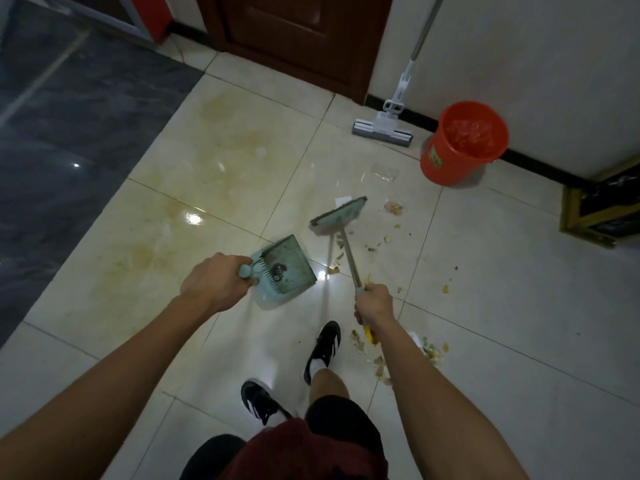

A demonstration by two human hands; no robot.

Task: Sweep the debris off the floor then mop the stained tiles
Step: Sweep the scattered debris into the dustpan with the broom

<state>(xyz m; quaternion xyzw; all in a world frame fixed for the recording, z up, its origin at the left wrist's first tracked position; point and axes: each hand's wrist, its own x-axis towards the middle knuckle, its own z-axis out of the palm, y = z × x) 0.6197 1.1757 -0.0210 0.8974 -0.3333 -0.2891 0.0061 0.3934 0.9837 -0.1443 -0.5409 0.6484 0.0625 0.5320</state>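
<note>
My left hand (214, 285) grips the handle of a pale green dustpan (289, 266), held just above the cream tiles with a dark bit lying inside it. My right hand (374, 303) holds the thin handle of a green broom (339, 213), whose head rests on the floor ahead. Debris (377, 242) lies scattered to the right of the broom, and a second pile of debris (433, 351) sits by my right forearm. Brownish stains (228, 147) spread over the tiles to the left. A sponge mop (382, 128) leans on the far wall.
An orange bucket (464, 143) stands by the wall right of the mop. A brown door (298, 36) is ahead. A gold-framed dark stand (602, 209) sits at the right edge. Dark grey flooring (62, 126) runs along the left. My feet in black shoes (323, 348) are below.
</note>
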